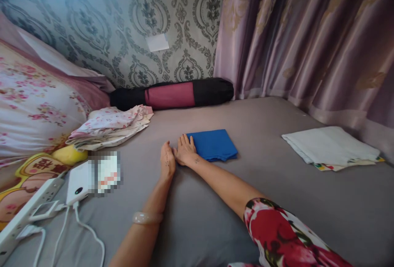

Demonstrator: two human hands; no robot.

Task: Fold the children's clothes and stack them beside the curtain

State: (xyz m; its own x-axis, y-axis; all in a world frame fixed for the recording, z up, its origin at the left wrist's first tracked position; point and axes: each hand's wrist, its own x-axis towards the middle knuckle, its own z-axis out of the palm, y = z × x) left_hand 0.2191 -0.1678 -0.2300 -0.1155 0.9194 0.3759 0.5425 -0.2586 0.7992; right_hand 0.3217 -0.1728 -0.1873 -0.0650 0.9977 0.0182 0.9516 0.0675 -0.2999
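A folded blue cloth [215,144] lies flat on the bed, its near edge slightly uneven. My right hand [185,150] rests at the cloth's left edge, fingers stretched out and touching it. Just left of it, my left hand [168,159] stands on its side on the sheet, fingers extended and partly turned from view. The two hands nearly meet at the thumbs. Neither hand grips anything that I can see.
On the grey sheet [258,115], folded pale cloths [332,146] lie right and a patterned cloth stack [113,125] left. A power strip [37,209], white power bank [79,183] and cables are near left. A black-and-pink roll [169,95] lies along the wall.
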